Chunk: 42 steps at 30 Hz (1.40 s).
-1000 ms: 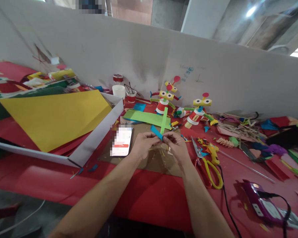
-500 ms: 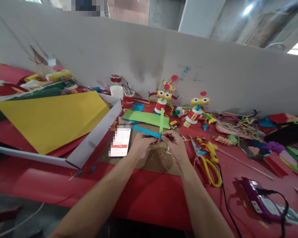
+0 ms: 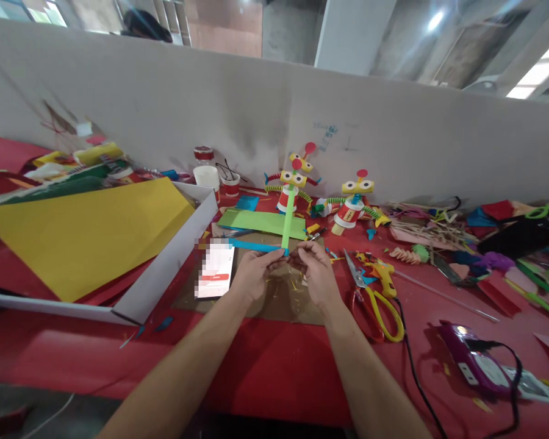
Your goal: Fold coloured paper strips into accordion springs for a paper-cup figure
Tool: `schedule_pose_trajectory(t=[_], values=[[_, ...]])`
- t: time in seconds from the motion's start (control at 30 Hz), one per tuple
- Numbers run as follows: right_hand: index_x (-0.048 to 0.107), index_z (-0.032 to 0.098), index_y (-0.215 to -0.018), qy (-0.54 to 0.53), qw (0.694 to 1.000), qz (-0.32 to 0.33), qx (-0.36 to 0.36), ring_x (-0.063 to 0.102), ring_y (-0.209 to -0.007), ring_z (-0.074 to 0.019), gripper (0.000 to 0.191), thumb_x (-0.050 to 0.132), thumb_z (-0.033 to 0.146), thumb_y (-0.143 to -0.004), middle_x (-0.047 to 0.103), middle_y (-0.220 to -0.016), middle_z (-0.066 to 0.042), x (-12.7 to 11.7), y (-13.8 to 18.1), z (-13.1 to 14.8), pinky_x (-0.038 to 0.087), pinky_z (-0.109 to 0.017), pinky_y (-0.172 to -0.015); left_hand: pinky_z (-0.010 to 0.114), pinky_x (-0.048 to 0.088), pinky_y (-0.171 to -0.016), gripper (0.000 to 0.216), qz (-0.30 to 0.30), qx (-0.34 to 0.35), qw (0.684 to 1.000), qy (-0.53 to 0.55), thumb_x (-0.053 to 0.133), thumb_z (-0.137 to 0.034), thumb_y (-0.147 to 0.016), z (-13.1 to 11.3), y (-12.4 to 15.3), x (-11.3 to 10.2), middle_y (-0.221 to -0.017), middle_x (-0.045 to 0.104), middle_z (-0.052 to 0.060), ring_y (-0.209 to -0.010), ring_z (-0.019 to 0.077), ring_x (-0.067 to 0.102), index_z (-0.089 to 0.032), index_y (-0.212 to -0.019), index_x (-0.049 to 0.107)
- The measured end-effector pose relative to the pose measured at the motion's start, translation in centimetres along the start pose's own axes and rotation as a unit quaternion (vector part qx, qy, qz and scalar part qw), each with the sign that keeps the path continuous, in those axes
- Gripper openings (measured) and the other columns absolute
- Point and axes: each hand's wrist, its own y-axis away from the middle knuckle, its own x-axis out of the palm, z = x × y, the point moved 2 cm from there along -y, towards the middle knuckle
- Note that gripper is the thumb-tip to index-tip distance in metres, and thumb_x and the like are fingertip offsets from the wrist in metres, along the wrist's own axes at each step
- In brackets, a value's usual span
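Observation:
A blue paper strip (image 3: 256, 246) and a light green paper strip (image 3: 288, 221) meet at a right angle, their ends overlapping at a small corner. My left hand (image 3: 252, 272) is closed, pinching the blue strip close to that corner. The green strip points away from me, the blue one to the left. Just right of the corner is my right hand (image 3: 317, 268), with loosely bent fingers slightly apart and nothing visible in them. Beneath both hands lies a brown board (image 3: 279, 308) scattered with yellow scraps. A wide green paper piece (image 3: 256, 223) lies behind the strips.
Left of my hands are a phone (image 3: 216, 271) and a white box (image 3: 165, 262) holding yellow paper (image 3: 96, 228). Scissors (image 3: 375, 305), a yellow glue gun (image 3: 384, 277) and a purple device (image 3: 478, 360) lie to the right. Paper-cup robots (image 3: 350, 210) stand near the wall.
The strips have turned so the blue one lies more level and the green one leans slightly right. My right fingers have moved a little away from the corner. The view has shifted slightly.

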Motion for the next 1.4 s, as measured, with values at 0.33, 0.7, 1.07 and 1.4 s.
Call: schedule_pose_trajectory(t=[0.33, 0.7, 1.07, 1.4], values=[[0.060, 0.022, -0.080, 0.240, 0.965, 0.073, -0.076, 0.057, -0.073, -0.0162, 0.021, 0.055, 0.042, -0.081, 0.063, -0.077, 0.000, 0.3, 0.3, 0.3, 0.042, -0.027, -0.065, 0.021, 0.048, -0.067, 0.015, 0.007, 0.003, 1.000, 0.015, 0.079, -0.018, -0.055, 0.4, -0.1, 0.0, -0.068, 0.069, 0.004, -0.067, 0.0110, 0.062, -0.013, -0.067, 0.071], [0.048, 0.022, -0.061, 0.248, 0.963, 0.092, -0.038, 0.043, -0.056, -0.0134, 0.031, 0.047, 0.043, -0.085, 0.047, -0.054, 0.004, 0.4, 0.0, -0.5, 0.030, -0.025, -0.053, 0.022, 0.043, -0.056, 0.019, -0.002, -0.020, 1.000, 0.022, 0.081, -0.021, -0.052, 0.9, -0.2, 0.0, -0.059, 0.064, 0.001, -0.055, 0.0090, 0.055, -0.013, -0.061, 0.066], [0.046, 0.020, -0.061, 0.185, 0.981, 0.059, -0.027, 0.037, -0.057, -0.0114, 0.029, 0.051, 0.040, -0.082, 0.040, -0.058, 0.005, 0.7, 0.2, -1.7, 0.029, -0.024, -0.054, 0.023, 0.042, -0.059, 0.020, -0.043, 0.011, 0.998, 0.035, 0.081, -0.019, -0.050, 1.8, -0.9, -0.5, -0.060, 0.064, 0.000, -0.056, 0.0091, 0.056, -0.013, -0.062, 0.067], [0.052, 0.020, -0.064, 0.153, 0.986, 0.068, 0.003, 0.042, -0.057, -0.0116, 0.031, 0.051, 0.045, -0.082, 0.045, -0.058, 0.005, 0.5, 0.0, -1.8, 0.032, -0.024, -0.055, 0.023, 0.042, -0.058, 0.018, -0.034, -0.010, 0.999, 0.028, 0.079, -0.022, -0.057, 1.9, -1.0, -0.6, -0.062, 0.064, 0.000, -0.055, 0.0088, 0.055, -0.013, -0.068, 0.068]])
